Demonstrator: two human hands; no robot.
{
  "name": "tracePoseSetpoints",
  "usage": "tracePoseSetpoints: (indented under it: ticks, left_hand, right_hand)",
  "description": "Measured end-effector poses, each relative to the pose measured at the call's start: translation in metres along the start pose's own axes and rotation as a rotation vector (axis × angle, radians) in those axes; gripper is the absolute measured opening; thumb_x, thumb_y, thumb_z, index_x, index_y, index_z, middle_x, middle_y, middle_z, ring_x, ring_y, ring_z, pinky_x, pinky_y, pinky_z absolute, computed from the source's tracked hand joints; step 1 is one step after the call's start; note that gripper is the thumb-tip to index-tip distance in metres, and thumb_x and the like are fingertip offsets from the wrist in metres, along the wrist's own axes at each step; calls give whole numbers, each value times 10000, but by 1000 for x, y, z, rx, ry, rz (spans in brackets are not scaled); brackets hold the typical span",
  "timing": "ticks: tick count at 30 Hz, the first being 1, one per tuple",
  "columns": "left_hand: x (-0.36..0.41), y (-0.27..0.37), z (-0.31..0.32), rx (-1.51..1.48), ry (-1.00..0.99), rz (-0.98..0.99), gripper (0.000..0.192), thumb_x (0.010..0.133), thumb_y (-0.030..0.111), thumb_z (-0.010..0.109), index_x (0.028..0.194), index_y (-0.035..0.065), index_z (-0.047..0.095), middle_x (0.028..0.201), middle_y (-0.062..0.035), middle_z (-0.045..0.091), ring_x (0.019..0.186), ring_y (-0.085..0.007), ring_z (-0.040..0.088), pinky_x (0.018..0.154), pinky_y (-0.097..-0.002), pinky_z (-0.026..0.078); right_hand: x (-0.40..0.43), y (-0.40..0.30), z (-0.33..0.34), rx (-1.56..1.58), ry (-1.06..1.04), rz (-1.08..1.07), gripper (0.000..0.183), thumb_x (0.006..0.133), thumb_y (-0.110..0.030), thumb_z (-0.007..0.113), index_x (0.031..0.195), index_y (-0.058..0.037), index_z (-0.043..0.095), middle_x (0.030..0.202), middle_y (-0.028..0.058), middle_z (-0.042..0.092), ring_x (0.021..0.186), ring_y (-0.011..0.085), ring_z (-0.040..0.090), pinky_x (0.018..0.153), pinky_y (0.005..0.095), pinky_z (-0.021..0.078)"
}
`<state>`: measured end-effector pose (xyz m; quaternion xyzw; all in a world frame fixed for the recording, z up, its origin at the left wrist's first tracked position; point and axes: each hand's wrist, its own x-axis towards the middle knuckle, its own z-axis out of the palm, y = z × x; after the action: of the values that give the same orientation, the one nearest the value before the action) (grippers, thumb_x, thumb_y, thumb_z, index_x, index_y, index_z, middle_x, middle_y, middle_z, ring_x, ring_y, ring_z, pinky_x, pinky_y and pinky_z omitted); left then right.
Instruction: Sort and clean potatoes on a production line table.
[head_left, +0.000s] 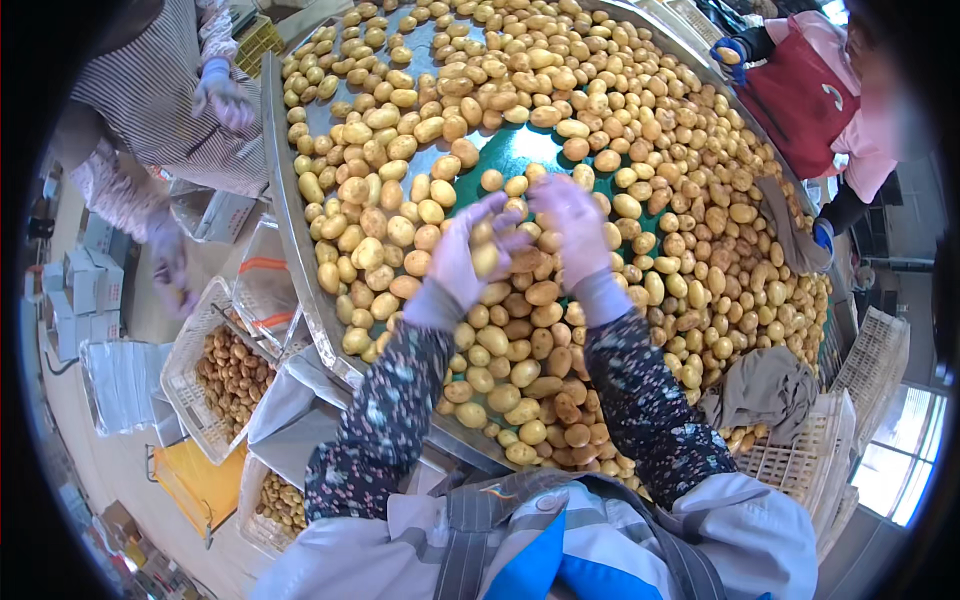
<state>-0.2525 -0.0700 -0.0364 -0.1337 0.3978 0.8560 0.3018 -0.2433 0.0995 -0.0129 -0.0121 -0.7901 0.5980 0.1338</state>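
Yellow-brown potatoes are spread thickly over a metal-rimmed sorting table in front of me. My left hand, in a pale lilac glove, is curled around a small potato; a second one may lie between its fingers. My right hand, gloved alike, is blurred over the potatoes just right of the left hand. Its fingers are bent downward, and whether they grip anything is hidden. Beyond both hands, a patch of green table surface shows through.
At left stands a person with gloved hands; another person in a red apron works across the table. Crates of potatoes and a yellow crate flank the left edge. A grey cloth and white crates are at right.
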Motion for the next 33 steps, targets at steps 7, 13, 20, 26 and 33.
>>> tracePoseSetpoints:
  ticks: [7,13,20,26,33]
  left_hand:
    - [-60,-30,-38,-739,-80,-143,275,956,271,546,1195,144,593,1273,-123,584,1058,-289,633,621,-304,548]
    - [-98,-30,-51,-685,-97,-86,346,997,245,488,1299,85,544,1390,-110,521,1262,-302,525,752,-325,572]
    - [-109,-41,-41,-691,-50,-140,283,971,258,537,1181,72,574,1368,-101,540,1235,-324,546,765,-376,569]
    - [-115,-42,-47,-600,-13,-77,271,1011,276,475,1181,85,566,1329,-63,571,1214,-267,565,785,-322,546]
    - [-97,-34,-42,-524,90,-107,321,996,348,495,1222,131,566,1240,-60,613,1142,-284,593,754,-336,557]
  right_hand:
    - [50,32,37,-590,-187,-201,368,875,-218,625,1234,-134,624,1275,118,613,1120,304,611,983,424,446]
    - [94,54,59,-1244,-545,-152,427,868,-178,571,1285,-248,511,1253,122,571,1051,309,630,857,458,497]
    - [124,43,67,-1176,-457,87,332,895,-332,588,1164,-143,538,1099,133,656,1042,313,649,829,436,536]
    - [90,72,64,-1239,-487,-202,244,944,-320,523,1088,-134,590,1031,174,659,919,344,676,777,456,544]
    - [70,39,48,-819,-445,-26,379,908,-462,579,1112,-144,611,995,135,708,923,331,674,800,461,516]
